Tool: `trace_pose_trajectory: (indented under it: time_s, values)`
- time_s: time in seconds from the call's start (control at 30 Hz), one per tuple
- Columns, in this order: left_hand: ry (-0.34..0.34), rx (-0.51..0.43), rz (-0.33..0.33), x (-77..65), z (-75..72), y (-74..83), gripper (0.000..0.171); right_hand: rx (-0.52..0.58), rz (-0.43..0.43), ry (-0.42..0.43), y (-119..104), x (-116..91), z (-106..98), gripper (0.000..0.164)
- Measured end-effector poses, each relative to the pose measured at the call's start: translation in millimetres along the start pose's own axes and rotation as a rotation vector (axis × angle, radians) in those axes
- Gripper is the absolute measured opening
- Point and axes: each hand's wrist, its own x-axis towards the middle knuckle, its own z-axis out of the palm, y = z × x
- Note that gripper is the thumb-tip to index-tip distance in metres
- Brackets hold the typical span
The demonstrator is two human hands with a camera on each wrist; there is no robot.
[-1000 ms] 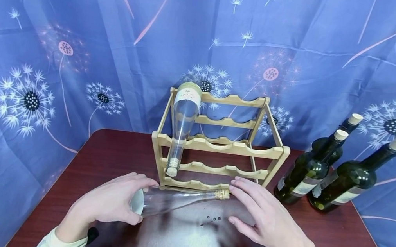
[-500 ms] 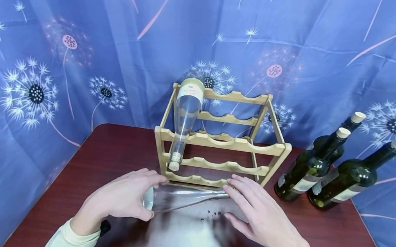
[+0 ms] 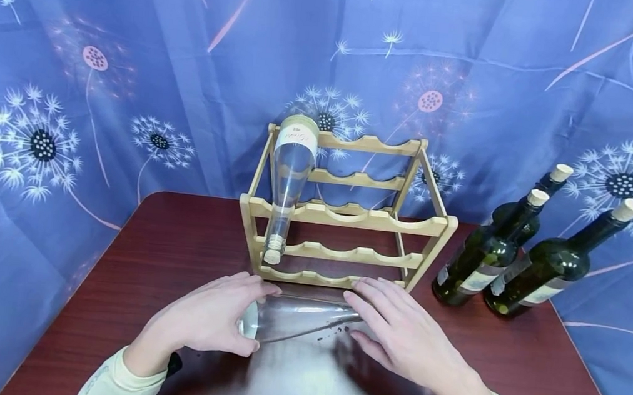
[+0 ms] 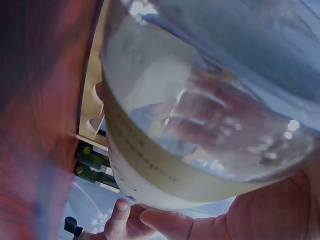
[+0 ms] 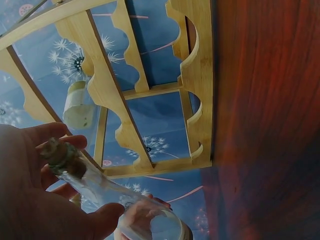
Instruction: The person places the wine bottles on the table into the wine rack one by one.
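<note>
My left hand (image 3: 213, 314) grips the base end of a clear glass bottle (image 3: 300, 318), thumb on the near side and fingers on the far side. The bottle lies sideways in front of the wooden wine rack (image 3: 348, 218), its neck pointing right. In the left wrist view its rounded base (image 4: 200, 125) and pale label fill much of the picture. Over the neck, my right hand (image 3: 403, 334) is spread with relaxed fingers, thumb on the near side. The right wrist view shows the bottle's cork (image 5: 62, 157) between that thumb and the fingers.
Another clear corked bottle (image 3: 289, 186) rests in the rack's upper left slot, neck toward me. Several green corked bottles (image 3: 483, 262) stand upright at the right of the dark red table (image 3: 178, 229). Small dark specks (image 3: 339, 330) dot the tabletop. A blue dandelion curtain (image 3: 218, 88) hangs behind.
My left hand has carried the clear bottle rightward along the rack's front. My right hand has shifted slightly left, and its fingers now cover the neck and cork in the head view.
</note>
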Motion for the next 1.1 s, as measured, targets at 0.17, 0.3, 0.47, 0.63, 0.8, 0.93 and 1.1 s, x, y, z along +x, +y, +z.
trace_pose_trajectory:
  time_s: [0.17, 0.3, 0.47, 0.63, 0.8, 0.93, 1.1]
  values:
    - [0.007, 0.008, 0.010, 2.5, 2.1, 1.1, 0.079, -0.019, -0.010, 0.006, 0, 1, 3, 0.052]
    - [0.023, 0.001, 0.004, 4.8, 4.0, 2.4, 0.079, -0.034, -0.015, -0.009, 0, 0, 5, 0.054]
    - [0.037, 0.003, -0.004, 7.7, 8.8, 5.6, 0.079, -0.077, 0.019, -0.079, -1, -6, 10, 0.052]
    - [0.033, -0.003, -0.015, 8.3, 11.7, 7.3, 0.079, -0.105, 0.025, -0.095, -2, -8, 14, 0.047]
    - [0.034, -0.015, -0.030, 8.3, 13.2, 7.1, 0.077, -0.119, 0.008, -0.088, -1, -7, 15, 0.045]
    - [0.041, -0.039, -0.021, 8.1, 14.5, 7.3, 0.075, -0.139, -0.006, -0.081, 0, -7, 12, 0.046]
    - [0.054, -0.060, -0.005, 8.4, 11.7, 7.0, 0.074, -0.132, -0.003, -0.071, 4, -7, 6, 0.047]
